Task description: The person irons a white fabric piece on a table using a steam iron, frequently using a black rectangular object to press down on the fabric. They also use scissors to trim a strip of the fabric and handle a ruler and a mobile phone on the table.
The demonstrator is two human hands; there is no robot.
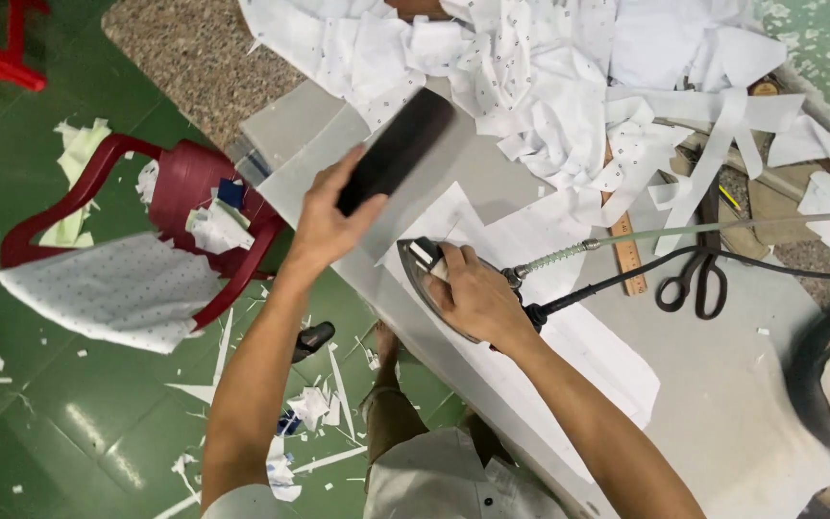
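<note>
My left hand point(324, 219) grips a long flat black bar point(398, 149) and holds it tilted above the near corner of the grey table point(742, 384). My right hand point(477, 296) is closed on the handle of a steam iron point(425, 264), which rests flat on a white fabric piece point(588, 351) spread on the table. A black cord point(646, 269) and a braided hose point(569, 253) run from the iron off to the right.
A heap of white dotted fabric pieces point(530, 67) fills the table's far side. Black scissors point(694, 279) and a wooden ruler point(629, 255) lie to the right of the iron. A red plastic chair point(194, 192) draped with cloth stands on the green floor, among scattered scraps.
</note>
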